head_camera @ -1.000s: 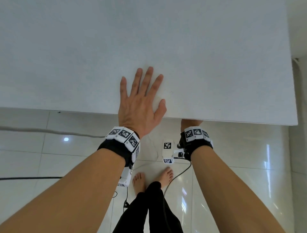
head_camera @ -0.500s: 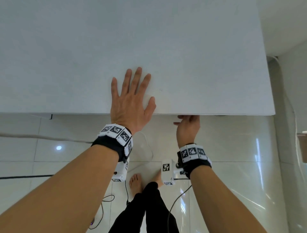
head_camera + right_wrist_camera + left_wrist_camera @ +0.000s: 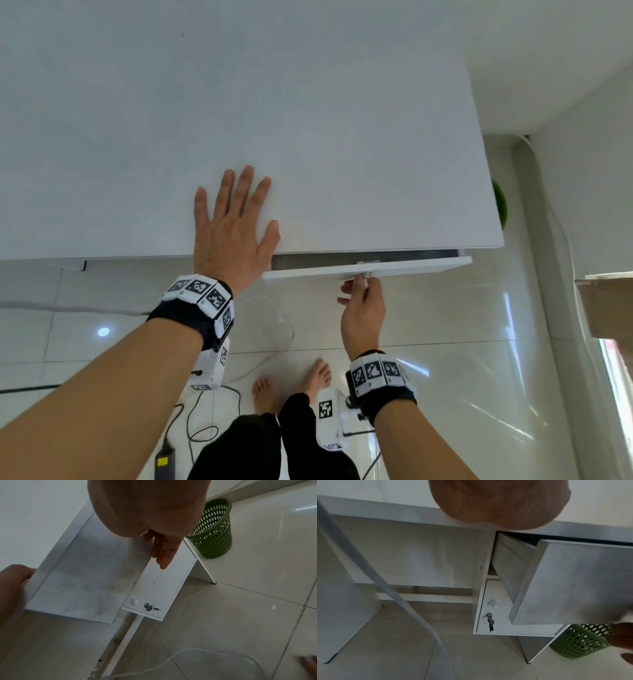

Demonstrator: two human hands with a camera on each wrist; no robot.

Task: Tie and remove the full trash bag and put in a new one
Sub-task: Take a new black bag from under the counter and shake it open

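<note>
My left hand point(image 3: 233, 222) lies flat, fingers spread, on the white desk top point(image 3: 308, 120) at its near edge. Just below that edge my right hand point(image 3: 363, 294) pinches the small metal knob point(image 3: 366, 274) of the white drawer point(image 3: 366, 269), which stands pulled out a little, showing a dark gap. The drawer's inside is hidden. A green perforated bin point(image 3: 212, 530) stands on the floor beside the desk's right end; no bag shows in it. The left wrist view shows the bin point(image 3: 580, 641) behind the drawer front point(image 3: 573, 581).
Under the drawer is a cupboard door point(image 3: 159, 585) with a white knob and a key in its lock point(image 3: 148, 607). Cables point(image 3: 202, 421) and a power adapter point(image 3: 162, 462) lie on the tiled floor near my bare feet point(image 3: 263, 394). A cardboard box point(image 3: 606, 305) is at the right.
My right hand has drawn back toward me with the knob, and the drawer has slid out from under the desk edge. The left hand stays flat on the top.
</note>
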